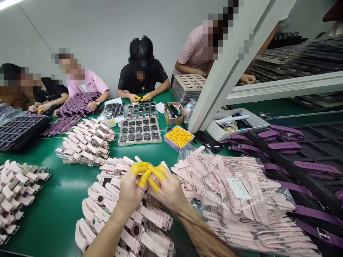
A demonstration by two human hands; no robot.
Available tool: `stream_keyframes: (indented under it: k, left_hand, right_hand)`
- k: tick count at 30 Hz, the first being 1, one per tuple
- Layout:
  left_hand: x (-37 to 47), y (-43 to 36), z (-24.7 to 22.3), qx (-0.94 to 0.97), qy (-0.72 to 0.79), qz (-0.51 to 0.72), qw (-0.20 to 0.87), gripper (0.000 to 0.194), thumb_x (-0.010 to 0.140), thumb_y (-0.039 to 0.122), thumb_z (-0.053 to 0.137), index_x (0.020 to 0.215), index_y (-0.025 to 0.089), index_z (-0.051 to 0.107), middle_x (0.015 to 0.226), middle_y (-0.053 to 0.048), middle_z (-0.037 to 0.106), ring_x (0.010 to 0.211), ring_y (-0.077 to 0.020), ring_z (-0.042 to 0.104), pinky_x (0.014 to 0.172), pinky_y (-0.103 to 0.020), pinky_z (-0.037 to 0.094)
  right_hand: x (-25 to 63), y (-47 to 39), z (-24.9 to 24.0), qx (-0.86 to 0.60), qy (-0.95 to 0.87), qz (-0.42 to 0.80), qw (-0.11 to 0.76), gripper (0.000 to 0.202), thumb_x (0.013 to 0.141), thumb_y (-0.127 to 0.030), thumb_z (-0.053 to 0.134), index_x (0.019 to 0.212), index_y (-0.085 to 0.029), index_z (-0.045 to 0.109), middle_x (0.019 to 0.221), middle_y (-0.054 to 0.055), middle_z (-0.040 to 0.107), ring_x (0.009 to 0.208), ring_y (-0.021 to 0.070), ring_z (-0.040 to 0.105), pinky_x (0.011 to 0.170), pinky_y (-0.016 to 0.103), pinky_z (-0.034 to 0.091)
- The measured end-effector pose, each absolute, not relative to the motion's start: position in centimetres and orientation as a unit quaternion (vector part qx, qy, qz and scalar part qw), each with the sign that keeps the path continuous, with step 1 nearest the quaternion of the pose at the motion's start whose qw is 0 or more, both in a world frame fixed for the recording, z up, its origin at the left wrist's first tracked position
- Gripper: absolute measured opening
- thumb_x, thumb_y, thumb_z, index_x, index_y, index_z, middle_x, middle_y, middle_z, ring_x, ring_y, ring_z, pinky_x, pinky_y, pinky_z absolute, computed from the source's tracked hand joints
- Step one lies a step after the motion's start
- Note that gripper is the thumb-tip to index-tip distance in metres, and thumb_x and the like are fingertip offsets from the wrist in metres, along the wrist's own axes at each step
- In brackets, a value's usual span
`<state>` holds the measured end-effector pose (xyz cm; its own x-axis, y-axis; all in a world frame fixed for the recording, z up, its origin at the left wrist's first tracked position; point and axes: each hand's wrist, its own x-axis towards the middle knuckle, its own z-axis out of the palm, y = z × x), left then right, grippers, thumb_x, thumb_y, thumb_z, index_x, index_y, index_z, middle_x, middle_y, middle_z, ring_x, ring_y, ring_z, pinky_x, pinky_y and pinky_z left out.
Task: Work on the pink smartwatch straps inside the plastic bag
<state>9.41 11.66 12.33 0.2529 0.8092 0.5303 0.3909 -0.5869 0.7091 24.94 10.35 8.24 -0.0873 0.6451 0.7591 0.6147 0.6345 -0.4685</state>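
The pink-strapped watches (148, 216) lie in overlapping rows directly beneath the person's two hands, at the near side of the green worktop (48, 182); a few show round dark sensors on their backs, and clear plastic shows among them. The left hand (130, 191) and the right hand (171, 187) come together above this pile, fingertips capped with yellow finger cots (138, 169). Each grip is narrow, thumb and forefinger drawn close and meeting those of the other hand; I cannot tell whether anything small is pinched there, since the fingers would hide it.

Just right of the hands, a heap of pink straps (214, 185) in clear plastic bears a white label (239, 188). Beyond the watches, to the left, sits a second pink pile (85, 142), with a third pink pile (18, 192) at the left edge. Farther out, a tray (140, 142) of dark square watch faces lies near a small box (173, 144) full of yellow cots. A black phone (210, 141) rests to the right of that box, near a white carton (242, 131). Purple-strapped watches (285, 146) spread along the right side.

Across the worktop, a co-worker in black (143, 80) also wears yellow cots, between stacked trays (184, 93) and a purple mound (80, 103).
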Motion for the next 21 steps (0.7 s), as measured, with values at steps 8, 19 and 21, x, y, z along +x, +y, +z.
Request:
stream_keyframes:
  k: [8, 19, 21]
  left_hand:
    - [8.0, 12.1, 13.7, 0.615, 0.467, 0.589, 0.238, 0.011, 0.102, 0.030, 0.062, 0.099, 0.020, 0.066, 0.102, -0.005, 0.069, 0.075, -0.0117, 0.064, 0.065, -0.023, 0.056]
    - [7.2, 13.4, 14.1, 0.387, 0.450, 0.714, 0.371, 0.044, 0.080, 0.052, 0.086, 0.088, 0.018, 0.059, 0.083, -0.003, 0.076, 0.066, -0.0148, 0.071, 0.050, -0.020, 0.056]
    - [7.3, 13.5, 14.4, 0.371, 0.441, 0.727, 0.374, 0.047, 0.075, 0.051, 0.090, 0.086, 0.018, 0.060, 0.081, -0.002, 0.076, 0.070, -0.0154, 0.073, 0.053, -0.021, 0.058]
  right_hand:
    - [24.9, 10.7, 7.4, -0.472, -0.729, 0.095, 0.487, 0.025, 0.105, -0.033, 0.058, 0.118, -0.016, 0.070, 0.094, 0.012, 0.073, 0.082, 0.0263, 0.073, 0.067, 0.038, 0.064]
    - [25.1, 10.1, 8.3, -0.419, -0.715, 0.207, 0.520, 0.025, 0.100, -0.029, 0.067, 0.123, -0.021, 0.066, 0.103, 0.010, 0.072, 0.094, 0.0242, 0.072, 0.081, 0.039, 0.065]
    - [25.2, 10.1, 8.4, -0.412, -0.712, 0.217, 0.526, 0.024, 0.100, -0.028, 0.066, 0.123, -0.021, 0.066, 0.099, 0.008, 0.071, 0.091, 0.0232, 0.072, 0.079, 0.038, 0.064]
